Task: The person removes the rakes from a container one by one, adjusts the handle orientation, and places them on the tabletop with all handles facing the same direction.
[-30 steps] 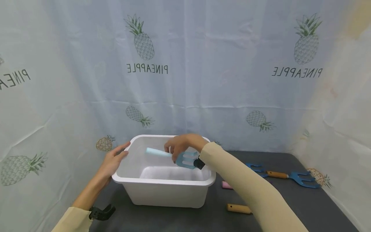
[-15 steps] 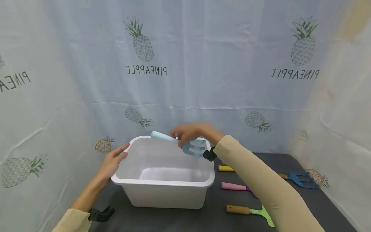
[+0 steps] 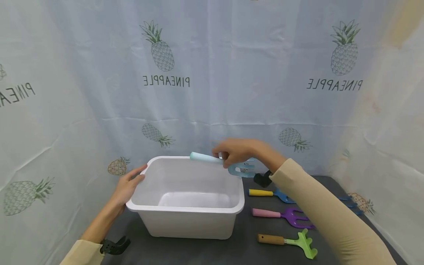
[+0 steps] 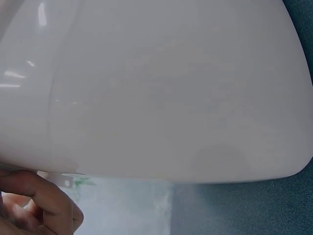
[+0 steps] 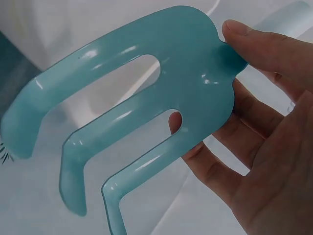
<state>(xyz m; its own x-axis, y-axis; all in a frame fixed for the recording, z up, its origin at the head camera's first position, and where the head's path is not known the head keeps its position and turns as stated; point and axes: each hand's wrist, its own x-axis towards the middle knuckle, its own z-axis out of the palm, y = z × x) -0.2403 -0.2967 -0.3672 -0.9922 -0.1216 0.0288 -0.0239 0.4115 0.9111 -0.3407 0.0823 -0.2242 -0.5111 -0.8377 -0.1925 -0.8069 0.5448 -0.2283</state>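
A light blue three-pronged hand rake (image 5: 190, 63) is pinched in my right hand (image 3: 238, 150) at the neck, where handle meets head. Its pale handle (image 3: 206, 158) points left over the back right of the white plastic basin (image 3: 188, 226), while the prongs extend past the right rim. My left hand (image 3: 128, 187) holds the basin's left rim, thumb on the upper side. In the left wrist view, curled fingers (image 4: 46, 205) show beside the basin's outer wall (image 4: 171, 98). Part of the rake's head is behind my right hand in the head view.
On the dark table right of the basin lie a yellow-handled blue tool (image 3: 261, 193), a pink-handled purple fork (image 3: 293, 216) and a wooden-handled green rake (image 3: 303, 243). Blue prongs (image 3: 351, 201) show beyond my right sleeve. A pineapple-print curtain (image 3: 212, 92) surrounds the table.
My right hand has lifted the light blue hand rake from inside the basin, up and right to its right rim. More tools on the right are uncovered. My left hand stays on the rim.
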